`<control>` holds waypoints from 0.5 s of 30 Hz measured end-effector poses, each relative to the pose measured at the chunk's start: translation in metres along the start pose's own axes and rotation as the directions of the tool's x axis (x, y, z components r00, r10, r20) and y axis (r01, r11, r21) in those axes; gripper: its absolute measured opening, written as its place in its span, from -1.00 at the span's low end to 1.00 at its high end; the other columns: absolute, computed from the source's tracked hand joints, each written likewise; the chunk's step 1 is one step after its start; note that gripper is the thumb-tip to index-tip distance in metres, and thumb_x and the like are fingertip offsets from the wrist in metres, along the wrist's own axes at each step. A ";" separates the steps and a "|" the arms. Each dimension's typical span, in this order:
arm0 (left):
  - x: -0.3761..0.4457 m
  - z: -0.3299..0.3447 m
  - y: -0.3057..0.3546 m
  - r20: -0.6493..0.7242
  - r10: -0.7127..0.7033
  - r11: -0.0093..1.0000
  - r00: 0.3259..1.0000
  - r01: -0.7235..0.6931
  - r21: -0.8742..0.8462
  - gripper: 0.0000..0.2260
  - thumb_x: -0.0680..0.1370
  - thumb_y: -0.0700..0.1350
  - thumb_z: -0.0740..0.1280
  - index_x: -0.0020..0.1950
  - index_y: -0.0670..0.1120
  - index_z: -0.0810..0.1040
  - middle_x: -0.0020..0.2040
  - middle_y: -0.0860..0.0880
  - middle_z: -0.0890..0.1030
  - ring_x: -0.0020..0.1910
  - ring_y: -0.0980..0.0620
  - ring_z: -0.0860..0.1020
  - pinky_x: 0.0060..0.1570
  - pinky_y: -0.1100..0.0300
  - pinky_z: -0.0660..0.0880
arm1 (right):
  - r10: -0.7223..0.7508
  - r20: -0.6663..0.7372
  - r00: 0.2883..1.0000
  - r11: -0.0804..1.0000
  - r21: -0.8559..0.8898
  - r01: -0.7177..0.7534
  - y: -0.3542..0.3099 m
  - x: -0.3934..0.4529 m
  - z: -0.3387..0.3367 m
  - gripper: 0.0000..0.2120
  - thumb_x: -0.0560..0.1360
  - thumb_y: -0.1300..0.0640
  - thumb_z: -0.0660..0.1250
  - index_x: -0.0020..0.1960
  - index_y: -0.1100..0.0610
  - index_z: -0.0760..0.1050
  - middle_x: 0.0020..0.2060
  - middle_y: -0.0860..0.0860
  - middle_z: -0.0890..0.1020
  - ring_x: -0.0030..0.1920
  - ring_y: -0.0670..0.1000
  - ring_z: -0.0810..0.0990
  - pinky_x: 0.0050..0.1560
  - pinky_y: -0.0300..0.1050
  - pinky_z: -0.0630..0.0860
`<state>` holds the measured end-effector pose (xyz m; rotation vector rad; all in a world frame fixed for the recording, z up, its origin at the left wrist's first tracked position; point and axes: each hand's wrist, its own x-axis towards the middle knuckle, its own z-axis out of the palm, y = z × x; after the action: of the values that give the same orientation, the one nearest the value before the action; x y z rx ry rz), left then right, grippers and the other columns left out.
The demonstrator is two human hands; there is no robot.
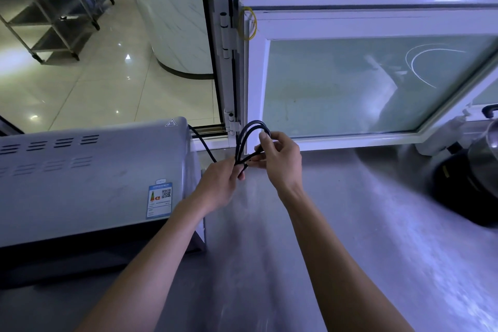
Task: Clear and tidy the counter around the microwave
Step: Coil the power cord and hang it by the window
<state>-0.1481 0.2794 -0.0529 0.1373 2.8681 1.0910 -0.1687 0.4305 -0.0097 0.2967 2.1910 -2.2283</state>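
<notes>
A silver microwave [89,178] stands at the left on the steel counter [336,237]. Its black power cord [244,140] runs from behind the microwave's top right corner and is folded into several loops just right of it. My left hand [219,183] grips the lower end of the looped bundle. My right hand [277,156] pinches the cord near the top of the loops, thumb up against them. Both hands hold the bundle above the counter, in front of the window frame.
A white hinged window [363,83] stands open behind the hands, with an opening at the left onto a tiled room. A black appliance base with a steel pot [474,175] sits at the right edge of the counter.
</notes>
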 end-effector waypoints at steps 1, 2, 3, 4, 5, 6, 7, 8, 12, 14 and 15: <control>0.001 -0.003 0.002 0.000 -0.002 1.000 1.000 0.002 -0.022 -0.76 0.69 -0.04 0.07 -0.12 0.05 0.43 -0.22 0.07 0.58 -0.31 0.05 0.51 -0.28 0.08 0.40 | -0.009 0.003 1.000 1.000 0.009 0.009 -0.003 0.001 -0.001 -0.80 0.61 0.03 0.34 0.08 0.17 0.56 -0.33 0.00 0.68 -0.31 0.13 0.73 -0.06 0.22 0.66; 0.003 -0.006 0.004 -0.003 -0.001 0.999 1.000 0.001 -0.047 -0.76 0.69 -0.04 0.07 -0.13 0.05 0.43 -0.23 0.05 0.58 -0.31 0.02 0.51 -0.26 0.04 0.42 | -0.023 0.006 1.000 1.000 0.011 0.023 -0.006 0.002 -0.001 -0.79 0.60 0.03 0.35 0.09 0.17 0.56 -0.32 0.00 0.68 -0.30 0.13 0.73 -0.06 0.20 0.67; 0.004 -0.009 0.007 -0.008 0.004 0.997 1.000 -0.004 -0.073 -0.75 0.69 -0.03 0.07 -0.14 0.04 0.42 -0.24 0.04 0.56 -0.31 -0.01 0.50 -0.26 0.01 0.44 | -0.039 0.009 0.999 0.999 0.008 0.039 -0.009 0.003 -0.001 -0.79 0.60 0.02 0.36 0.10 0.16 0.57 -0.30 0.02 0.69 -0.30 0.12 0.73 -0.06 0.18 0.67; 0.004 -0.012 0.009 -0.010 0.008 0.994 1.000 -0.009 -0.109 -0.75 0.69 -0.03 0.07 -0.15 0.03 0.41 -0.25 0.03 0.54 -0.32 -0.02 0.47 -0.28 0.00 0.43 | -0.054 0.013 0.998 0.999 0.002 0.054 -0.012 0.003 0.000 -0.79 0.60 0.03 0.36 0.12 0.15 0.57 -0.29 0.03 0.70 -0.29 0.11 0.72 -0.07 0.14 0.67; 0.004 -0.015 0.011 -0.002 0.006 0.988 1.000 -0.007 -0.156 -0.75 0.70 -0.03 0.06 -0.15 0.03 0.40 -0.26 0.03 0.52 -0.34 -0.02 0.44 -0.30 0.02 0.40 | -0.066 0.018 0.998 0.998 -0.004 0.066 -0.015 0.004 0.000 -0.79 0.60 0.04 0.37 0.14 0.15 0.57 -0.27 0.05 0.70 -0.29 0.10 0.72 -0.08 0.12 0.68; 0.003 -0.018 0.013 0.015 -0.001 0.978 1.000 0.004 -0.209 -0.74 0.70 -0.02 0.06 -0.14 0.03 0.40 -0.26 0.03 0.49 -0.35 0.00 0.40 -0.32 0.04 0.36 | -0.078 0.023 0.997 0.997 -0.014 0.078 -0.017 0.005 0.001 -0.79 0.59 0.05 0.37 0.14 0.15 0.57 -0.27 0.07 0.70 -0.29 0.08 0.72 -0.10 0.12 0.68; 0.002 -0.021 0.014 0.042 -0.016 0.967 0.999 0.026 -0.253 -0.74 0.70 0.00 0.06 -0.13 0.02 0.42 -0.25 0.03 0.48 -0.36 0.02 0.37 -0.32 0.04 0.34 | -0.091 0.026 0.995 0.995 -0.034 0.092 -0.019 0.006 0.001 -0.80 0.59 0.05 0.37 0.13 0.15 0.57 -0.27 0.08 0.69 -0.30 0.07 0.70 -0.13 0.13 0.68; 0.000 -0.023 0.014 0.075 -0.030 0.959 0.997 0.050 -0.280 -0.73 0.70 0.02 0.06 -0.11 0.01 0.44 -0.24 0.03 0.48 -0.36 0.03 0.36 -0.32 0.04 0.33 | -0.103 0.027 0.994 0.993 -0.063 0.104 -0.020 0.006 0.001 -0.81 0.59 0.04 0.37 0.09 0.15 0.57 -0.29 0.10 0.68 -0.32 0.05 0.69 -0.15 0.15 0.68; -0.013 -0.034 0.012 0.164 -0.069 0.945 0.984 0.117 -0.305 -0.71 0.69 0.07 0.06 -0.03 -0.01 0.50 -0.20 0.04 0.50 -0.37 0.06 0.39 -0.29 0.06 0.42 | -0.138 0.047 0.989 0.981 -0.131 0.144 -0.023 0.002 0.007 -0.80 0.59 0.01 0.38 -0.05 0.16 0.56 -0.32 0.19 0.64 -0.44 0.05 0.58 -0.31 0.10 0.64; -0.018 -0.039 0.013 0.157 -0.092 0.938 0.983 0.139 -0.319 -0.70 0.70 0.05 0.06 -0.02 -0.06 0.50 -0.21 0.04 0.49 -0.34 0.06 0.40 -0.28 0.11 0.44 | -0.149 0.063 0.987 0.978 -0.140 0.157 -0.026 -0.001 0.013 -0.78 0.58 -0.01 0.38 -0.08 0.15 0.55 -0.34 0.19 0.63 -0.47 0.05 0.55 -0.35 0.10 0.63; -0.020 -0.041 0.014 0.141 -0.090 0.938 0.986 0.131 -0.321 -0.69 0.70 0.03 0.06 -0.03 -0.10 0.49 -0.22 0.04 0.48 -0.33 0.06 0.39 -0.29 0.14 0.42 | -0.153 0.070 0.986 0.977 -0.141 0.161 -0.027 -0.002 0.016 -0.77 0.57 -0.02 0.39 -0.08 0.16 0.55 -0.35 0.19 0.62 -0.47 0.05 0.55 -0.36 0.11 0.63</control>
<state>-0.1312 0.2604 -0.0122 0.0224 2.5074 1.4603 -0.1725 0.4149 0.0177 0.0571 2.4085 -2.1010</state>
